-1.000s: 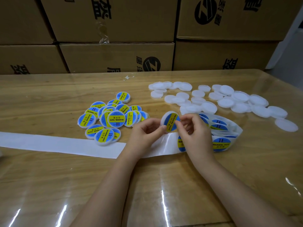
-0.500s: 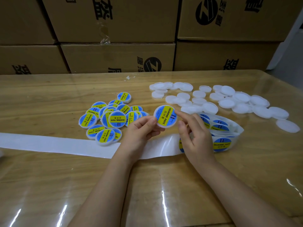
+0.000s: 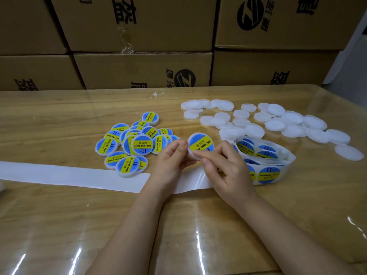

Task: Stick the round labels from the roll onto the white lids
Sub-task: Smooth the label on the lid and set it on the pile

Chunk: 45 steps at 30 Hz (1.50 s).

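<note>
I see my left grip (image 3: 170, 161) pinching the labelled lid (image 3: 200, 144) by its left edge. My right grip (image 3: 228, 169) pinches its lower rim. The label roll (image 3: 266, 155) lies just right of that grip, with the plain white lids (image 3: 294, 124) beyond.

Labels (image 3: 201, 144) blue with yellow band, black print; lids (image 3: 292, 118) white; backing strip (image 3: 69, 174) white; boxes (image 3: 139, 22) brown.
</note>
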### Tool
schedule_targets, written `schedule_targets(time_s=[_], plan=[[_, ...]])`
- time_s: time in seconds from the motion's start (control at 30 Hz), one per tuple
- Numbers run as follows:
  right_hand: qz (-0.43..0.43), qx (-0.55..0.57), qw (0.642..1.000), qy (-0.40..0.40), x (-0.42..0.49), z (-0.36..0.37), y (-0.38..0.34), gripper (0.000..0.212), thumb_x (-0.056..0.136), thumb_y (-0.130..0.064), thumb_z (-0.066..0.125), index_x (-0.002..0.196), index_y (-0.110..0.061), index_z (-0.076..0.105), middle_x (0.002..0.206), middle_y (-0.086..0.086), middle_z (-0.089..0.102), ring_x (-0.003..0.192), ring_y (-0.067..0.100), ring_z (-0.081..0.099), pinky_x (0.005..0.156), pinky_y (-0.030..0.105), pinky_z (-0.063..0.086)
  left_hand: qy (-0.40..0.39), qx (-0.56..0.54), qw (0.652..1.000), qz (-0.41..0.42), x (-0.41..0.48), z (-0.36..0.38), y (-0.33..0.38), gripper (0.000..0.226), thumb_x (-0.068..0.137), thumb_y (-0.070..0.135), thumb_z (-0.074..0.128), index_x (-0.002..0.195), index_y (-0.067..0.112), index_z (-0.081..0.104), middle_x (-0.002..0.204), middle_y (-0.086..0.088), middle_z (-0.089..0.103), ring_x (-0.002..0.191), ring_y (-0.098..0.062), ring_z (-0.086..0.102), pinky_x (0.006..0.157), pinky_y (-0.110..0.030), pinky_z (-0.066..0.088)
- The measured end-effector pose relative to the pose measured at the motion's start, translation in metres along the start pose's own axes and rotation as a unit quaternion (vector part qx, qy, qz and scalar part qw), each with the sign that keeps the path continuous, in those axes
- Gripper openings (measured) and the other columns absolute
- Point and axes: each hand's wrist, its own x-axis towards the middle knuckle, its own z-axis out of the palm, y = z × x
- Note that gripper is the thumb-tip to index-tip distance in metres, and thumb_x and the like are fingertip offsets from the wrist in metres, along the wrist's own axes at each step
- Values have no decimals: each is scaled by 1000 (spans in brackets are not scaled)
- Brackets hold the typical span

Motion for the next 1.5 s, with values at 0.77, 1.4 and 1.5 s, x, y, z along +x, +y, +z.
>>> schedule_targets(time_s=[0.77, 1.4, 1.5], plan=[[-5, -86, 996, -31, 1, 1, -4, 29, 92, -33, 48, 114, -33, 66, 74, -1, 38, 71, 9, 40, 70, 30, 27, 21, -17, 1000, 0, 2, -5, 4, 29, 91, 35, 45, 84, 10, 58, 80, -2, 69, 84, -15, 68, 73, -25, 54], [47, -103, 993, 19, 4, -5, 1, 32, 94, -32, 42, 113, -30, 68, 73, 0, 42, 70, 8, 39, 71, 38, 35, -19, -22, 997, -74, -1, -2, 6, 34, 89, 36, 47, 89, 17, 76, 89, -5, 73, 85, -16, 69, 74, -26, 54], [37, -98, 994, 6, 3, -5, -2, 33, 94, -31, 42, 114, -29, 68, 74, -1, 41, 71, 8, 39, 72, 36, 33, -32, -25, 996, -82, -2, 2, 4, 36, 92, 35, 49, 100, 8, 71, 95, -12, 71, 89, -21, 68, 78, -29, 55]])
